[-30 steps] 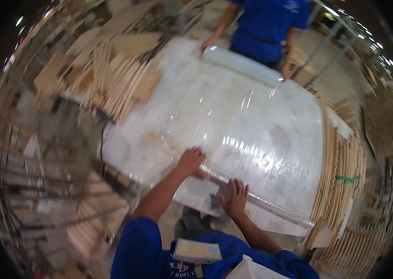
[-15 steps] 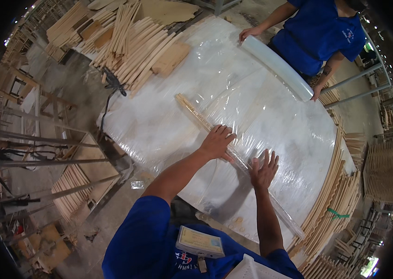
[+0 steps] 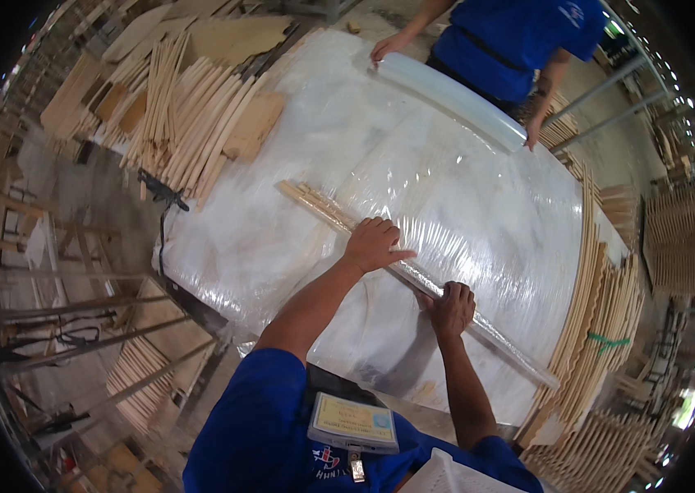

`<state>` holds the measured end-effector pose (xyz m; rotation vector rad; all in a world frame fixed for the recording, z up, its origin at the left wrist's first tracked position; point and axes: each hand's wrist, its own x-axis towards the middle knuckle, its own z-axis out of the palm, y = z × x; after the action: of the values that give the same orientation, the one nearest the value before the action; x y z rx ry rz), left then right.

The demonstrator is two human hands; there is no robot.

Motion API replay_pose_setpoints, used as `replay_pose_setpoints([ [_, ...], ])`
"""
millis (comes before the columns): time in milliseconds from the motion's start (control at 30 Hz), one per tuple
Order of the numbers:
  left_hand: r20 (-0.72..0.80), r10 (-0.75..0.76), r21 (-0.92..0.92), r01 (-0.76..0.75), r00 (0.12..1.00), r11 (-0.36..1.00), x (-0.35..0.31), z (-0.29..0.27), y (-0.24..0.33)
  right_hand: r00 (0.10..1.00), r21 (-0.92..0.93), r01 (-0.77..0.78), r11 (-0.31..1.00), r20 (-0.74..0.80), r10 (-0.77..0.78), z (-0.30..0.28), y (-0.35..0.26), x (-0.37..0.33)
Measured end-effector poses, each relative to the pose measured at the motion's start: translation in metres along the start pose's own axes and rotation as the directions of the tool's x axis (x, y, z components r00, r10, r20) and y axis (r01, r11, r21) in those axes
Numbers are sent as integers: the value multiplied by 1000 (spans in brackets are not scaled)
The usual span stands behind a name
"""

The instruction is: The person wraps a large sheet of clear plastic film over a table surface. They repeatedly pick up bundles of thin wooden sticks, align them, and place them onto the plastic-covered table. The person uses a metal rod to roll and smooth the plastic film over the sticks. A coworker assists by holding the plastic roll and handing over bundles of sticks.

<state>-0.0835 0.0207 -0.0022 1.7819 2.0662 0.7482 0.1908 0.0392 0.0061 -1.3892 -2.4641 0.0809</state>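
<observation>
Blue-sleeved arms (image 3: 319,297) reached forward; left hand (image 3: 372,246) atop slim bundle (image 3: 415,278), grip unclosed, thumb spread; right hand (image 3: 452,310) curled over it, hold unclear. Wood (image 3: 306,200) looked pale, film (image 3: 512,349) glossy.

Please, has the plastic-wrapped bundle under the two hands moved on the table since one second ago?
Yes. The wrapped bundle has shifted away from the person: it lies farther from the near edge of the table.
</observation>
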Motion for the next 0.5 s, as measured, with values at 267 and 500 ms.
replay_pose_setpoints([
  [267, -34, 92, 169, -85, 995, 982, -77, -16, 4, 985, 76, 172, 982, -3, -173, -3, -8, -31],
  [500, -8, -70, 103, 71, 997, 992, -192, -23, 11, 954, 237, 186, 954, 189, -233, -23, -36, -106],
])
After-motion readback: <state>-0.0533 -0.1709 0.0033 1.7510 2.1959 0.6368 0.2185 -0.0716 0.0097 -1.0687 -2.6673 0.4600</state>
